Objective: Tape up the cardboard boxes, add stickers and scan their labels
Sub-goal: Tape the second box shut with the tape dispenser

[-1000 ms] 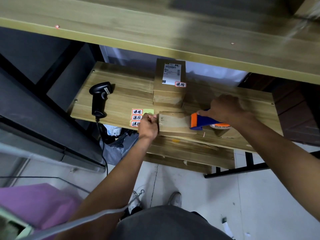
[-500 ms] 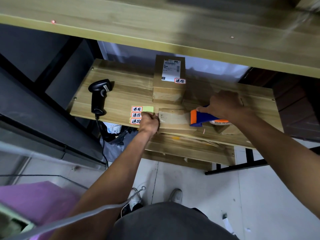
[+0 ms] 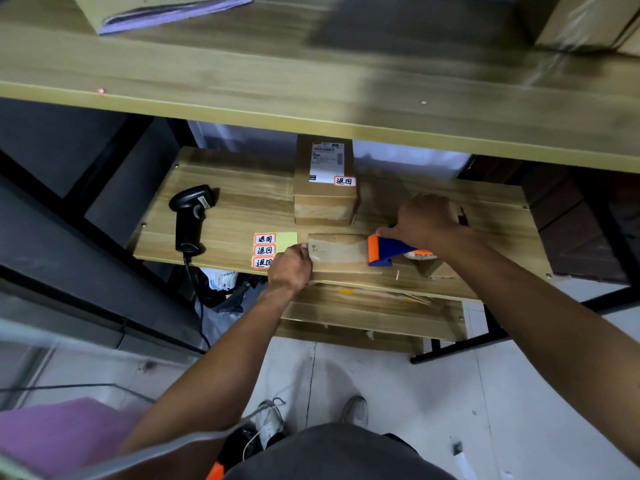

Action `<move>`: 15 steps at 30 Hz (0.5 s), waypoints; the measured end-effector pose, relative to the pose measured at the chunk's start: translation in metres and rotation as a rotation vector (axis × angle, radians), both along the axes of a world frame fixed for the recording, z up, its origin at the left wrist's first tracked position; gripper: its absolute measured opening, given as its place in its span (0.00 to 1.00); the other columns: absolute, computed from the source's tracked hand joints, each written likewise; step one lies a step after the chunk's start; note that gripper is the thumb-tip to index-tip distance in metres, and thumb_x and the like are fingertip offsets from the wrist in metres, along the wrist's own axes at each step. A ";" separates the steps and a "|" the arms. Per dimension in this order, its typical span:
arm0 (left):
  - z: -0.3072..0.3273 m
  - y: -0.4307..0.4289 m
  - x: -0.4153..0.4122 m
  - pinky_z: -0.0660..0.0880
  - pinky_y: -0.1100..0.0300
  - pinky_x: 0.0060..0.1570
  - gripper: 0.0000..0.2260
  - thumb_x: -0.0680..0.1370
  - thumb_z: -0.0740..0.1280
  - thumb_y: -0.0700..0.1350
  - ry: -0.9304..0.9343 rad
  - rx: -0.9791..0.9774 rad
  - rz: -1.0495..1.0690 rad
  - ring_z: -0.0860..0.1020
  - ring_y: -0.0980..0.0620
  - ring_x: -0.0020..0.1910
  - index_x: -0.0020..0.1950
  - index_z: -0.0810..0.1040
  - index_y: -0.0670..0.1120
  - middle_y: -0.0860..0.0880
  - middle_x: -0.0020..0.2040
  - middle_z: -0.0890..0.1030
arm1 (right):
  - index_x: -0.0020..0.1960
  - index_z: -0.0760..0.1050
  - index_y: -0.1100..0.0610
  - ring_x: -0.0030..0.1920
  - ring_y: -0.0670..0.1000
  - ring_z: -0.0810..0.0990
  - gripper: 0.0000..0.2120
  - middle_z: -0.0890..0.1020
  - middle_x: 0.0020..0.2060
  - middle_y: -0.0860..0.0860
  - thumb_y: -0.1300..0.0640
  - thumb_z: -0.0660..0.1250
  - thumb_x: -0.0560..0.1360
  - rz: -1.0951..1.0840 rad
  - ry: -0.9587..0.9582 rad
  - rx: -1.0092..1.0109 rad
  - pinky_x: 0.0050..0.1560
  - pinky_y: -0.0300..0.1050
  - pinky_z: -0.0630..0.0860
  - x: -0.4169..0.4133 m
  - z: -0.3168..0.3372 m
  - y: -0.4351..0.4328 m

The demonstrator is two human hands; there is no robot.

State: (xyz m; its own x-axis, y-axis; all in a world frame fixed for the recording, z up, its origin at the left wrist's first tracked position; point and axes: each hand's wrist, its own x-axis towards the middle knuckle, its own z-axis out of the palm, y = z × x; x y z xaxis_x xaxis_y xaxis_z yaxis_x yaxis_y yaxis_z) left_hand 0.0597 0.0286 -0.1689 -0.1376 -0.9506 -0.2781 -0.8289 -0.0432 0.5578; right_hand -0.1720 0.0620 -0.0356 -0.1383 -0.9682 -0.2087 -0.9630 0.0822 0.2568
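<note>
A flat cardboard box [image 3: 337, 249] lies at the front edge of the low wooden shelf [image 3: 235, 209]. My left hand [image 3: 290, 268] grips its left end. My right hand [image 3: 427, 221] holds a blue and orange tape dispenser [image 3: 386, 251] pressed on the box's right part. A taller cardboard box [image 3: 323, 199] with a white label and a red-edged sticker stands behind it. A yellow sheet of red-edged stickers [image 3: 273, 249] lies just left of my left hand. The black barcode scanner [image 3: 190, 216] rests on the shelf's left side.
A wide wooden tabletop [image 3: 311, 81] overhangs the shelf, with boxes on it at the top. A lower plank [image 3: 374, 313] sits under the shelf. Bags [image 3: 221, 289] and the scanner's cable hang below. A purple object [image 3: 62, 434] is at the bottom left.
The dispenser and my right hand have shifted slightly right along the box. My left hand keeps its hold on the box's left end.
</note>
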 end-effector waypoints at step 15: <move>0.011 0.016 -0.003 0.67 0.51 0.44 0.21 0.87 0.45 0.56 -0.186 -0.156 -0.177 0.79 0.37 0.52 0.66 0.69 0.45 0.37 0.51 0.82 | 0.41 0.70 0.55 0.42 0.54 0.73 0.26 0.66 0.31 0.51 0.31 0.62 0.76 -0.053 -0.046 0.008 0.46 0.47 0.73 0.001 0.004 0.008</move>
State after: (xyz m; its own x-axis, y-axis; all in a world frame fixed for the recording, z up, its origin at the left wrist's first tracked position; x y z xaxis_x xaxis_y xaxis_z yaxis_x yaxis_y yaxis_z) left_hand 0.0565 0.0446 -0.1583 -0.2655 -0.9495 -0.1670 -0.9045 0.1853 0.3842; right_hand -0.1712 0.0701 -0.0319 -0.1795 -0.9579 -0.2240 -0.9681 0.1315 0.2134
